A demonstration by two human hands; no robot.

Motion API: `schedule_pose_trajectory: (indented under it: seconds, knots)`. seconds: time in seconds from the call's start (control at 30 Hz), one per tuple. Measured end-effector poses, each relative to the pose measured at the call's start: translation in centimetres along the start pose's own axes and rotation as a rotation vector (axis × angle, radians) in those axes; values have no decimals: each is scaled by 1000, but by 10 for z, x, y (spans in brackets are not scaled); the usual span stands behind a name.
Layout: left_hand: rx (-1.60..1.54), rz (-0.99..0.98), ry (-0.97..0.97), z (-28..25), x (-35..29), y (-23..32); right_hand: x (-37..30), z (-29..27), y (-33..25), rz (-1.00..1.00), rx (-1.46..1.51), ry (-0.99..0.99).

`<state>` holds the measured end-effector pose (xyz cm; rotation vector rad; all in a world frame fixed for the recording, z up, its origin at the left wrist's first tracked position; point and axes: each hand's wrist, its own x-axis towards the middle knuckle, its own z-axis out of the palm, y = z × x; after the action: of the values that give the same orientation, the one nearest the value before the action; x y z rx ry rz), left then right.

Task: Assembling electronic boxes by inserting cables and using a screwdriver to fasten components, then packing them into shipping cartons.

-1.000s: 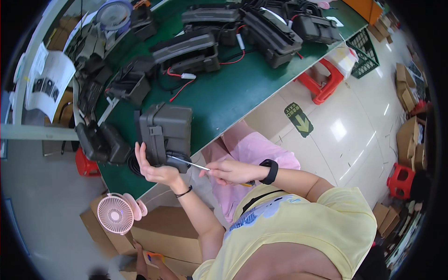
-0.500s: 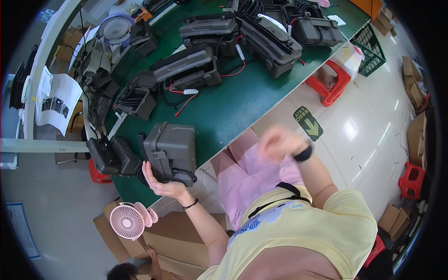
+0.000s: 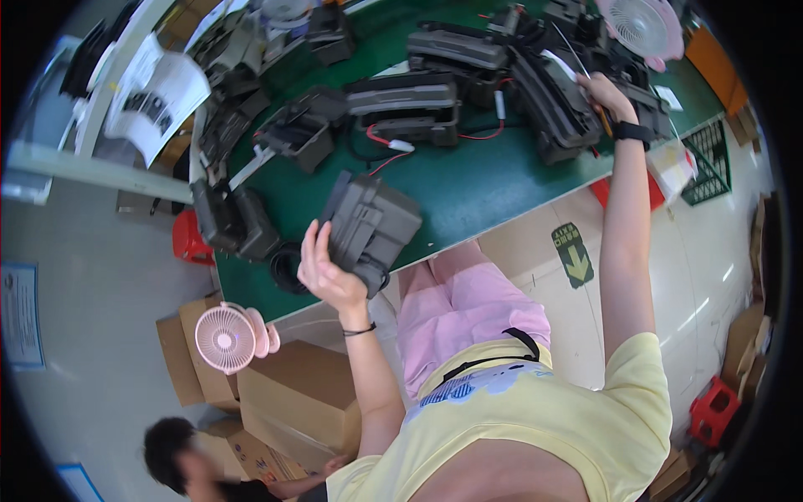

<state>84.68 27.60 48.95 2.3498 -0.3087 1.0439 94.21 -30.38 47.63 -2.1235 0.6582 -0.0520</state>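
Observation:
A dark grey plastic case [image 3: 381,219] with latches sits tilted at the near edge of the green table. My left hand [image 3: 333,280] grips its left side, fingers up along the wall; the thumb is hidden. A black cable coil [image 3: 287,269] lies beside that hand. Out to the far right, my right hand [image 3: 609,94] is closed round a screwdriver with a long thin metal shaft [image 3: 570,52] and an orange and black handle [image 3: 604,121]. It is over a long dark grey case [image 3: 556,105].
More grey cases, one a long case [image 3: 401,105] with red wires and white connectors, line the back of the table [image 3: 468,201]. A pink fan [image 3: 226,338] is by the left corner. Below it are cardboard boxes [image 3: 301,393] and another person [image 3: 188,464]. A green crate [image 3: 711,167] stands right.
My right hand has gone from near my lap to the far right of the table and now holds a screwdriver. The case at my left hand has turned and tilted. The view has shifted.

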Motion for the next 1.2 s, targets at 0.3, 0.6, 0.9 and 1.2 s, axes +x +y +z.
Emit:
schedule_pose_trajectory:
  seconds: [0.3,0.6,0.9,1.2]
  knots:
    - [54,-119,-29,0,-2,-19,-97,-28,-96,-643,490,287]
    - [110,-277,-74,15,8,-26,-139,101,-152,-812,383,285]
    - [69,-279,-146,23,21,-22,-129,146,-87,-710,-175,192]
    - [-98,-207,-198,62,21,35,-108,195,-44,-645,-358,366]
